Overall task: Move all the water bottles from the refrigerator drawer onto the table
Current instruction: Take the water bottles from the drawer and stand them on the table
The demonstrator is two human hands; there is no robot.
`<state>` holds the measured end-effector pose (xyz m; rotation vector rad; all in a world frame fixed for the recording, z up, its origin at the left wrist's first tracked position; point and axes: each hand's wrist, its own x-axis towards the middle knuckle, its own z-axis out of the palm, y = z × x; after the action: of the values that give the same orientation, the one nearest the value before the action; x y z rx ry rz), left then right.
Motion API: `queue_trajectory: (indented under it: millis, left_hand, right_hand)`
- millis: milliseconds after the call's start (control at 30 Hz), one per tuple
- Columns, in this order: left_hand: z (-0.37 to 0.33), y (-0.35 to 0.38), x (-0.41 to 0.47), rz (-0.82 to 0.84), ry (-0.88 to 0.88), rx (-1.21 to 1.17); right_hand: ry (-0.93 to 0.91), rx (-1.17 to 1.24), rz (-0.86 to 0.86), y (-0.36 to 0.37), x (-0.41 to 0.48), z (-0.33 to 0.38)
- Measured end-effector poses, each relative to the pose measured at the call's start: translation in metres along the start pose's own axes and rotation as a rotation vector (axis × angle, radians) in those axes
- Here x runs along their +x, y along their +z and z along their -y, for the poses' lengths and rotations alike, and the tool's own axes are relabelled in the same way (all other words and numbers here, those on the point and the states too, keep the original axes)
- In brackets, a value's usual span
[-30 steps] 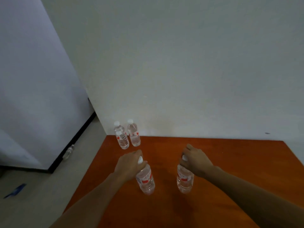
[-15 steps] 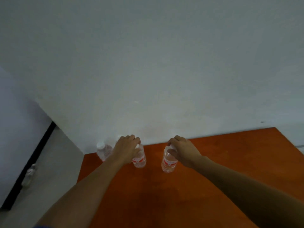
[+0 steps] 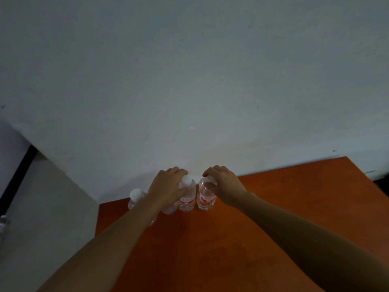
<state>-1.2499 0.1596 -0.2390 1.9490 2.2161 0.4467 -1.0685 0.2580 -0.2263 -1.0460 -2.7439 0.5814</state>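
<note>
Several clear water bottles with white caps and red labels stand in a row at the far left corner of the orange-brown table [image 3: 273, 218], close to the wall. My left hand [image 3: 168, 188] grips the neck of one bottle [image 3: 187, 199], whose cap shows beside my fingers. My right hand [image 3: 223, 185] is closed over the top of the rightmost bottle [image 3: 205, 200]. Both held bottles rest upright on the table, almost touching. Another bottle [image 3: 135, 197] stands at the far left, and one more [image 3: 169, 208] is mostly hidden under my left wrist. The refrigerator drawer is out of view.
A plain pale wall [image 3: 189, 81] rises right behind the table. The table's left edge [image 3: 97, 220] drops to a light floor [image 3: 42, 228]. A dark baseboard strip [image 3: 19, 167] runs along the far left.
Both hands carried their bottles away from me toward the wall and set them down beside the two standing bottles. The camera turned right, so the left wall slid out of view.
</note>
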Motion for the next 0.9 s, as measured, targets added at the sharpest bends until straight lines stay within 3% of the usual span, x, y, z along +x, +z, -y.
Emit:
queue_trajectory:
  millis: [267,467,700,900]
  left_hand:
    - [-0.003,-0.016,-0.023,-0.044,-0.01,0.075]
    - [-0.05,-0.042,-0.038,-0.146,0.047,0.114]
    - [-0.176,-0.035,-0.065,-0.121,0.217,0.089]
    - [-0.339,0.015,-0.111,-0.015,0.437,0.069]
  right_hand:
    - [0.105,-0.016,0.026,-0.002,-0.015,0.003]
    - [0.155,-0.051,-0.052,-0.029,-0.067,-0.003]
    - [0.232,-0.12,-0.114,-0.074,-0.205,-0.046]
    - [0.473,-0.136,-0.22,-0.107,-0.402,-0.102]
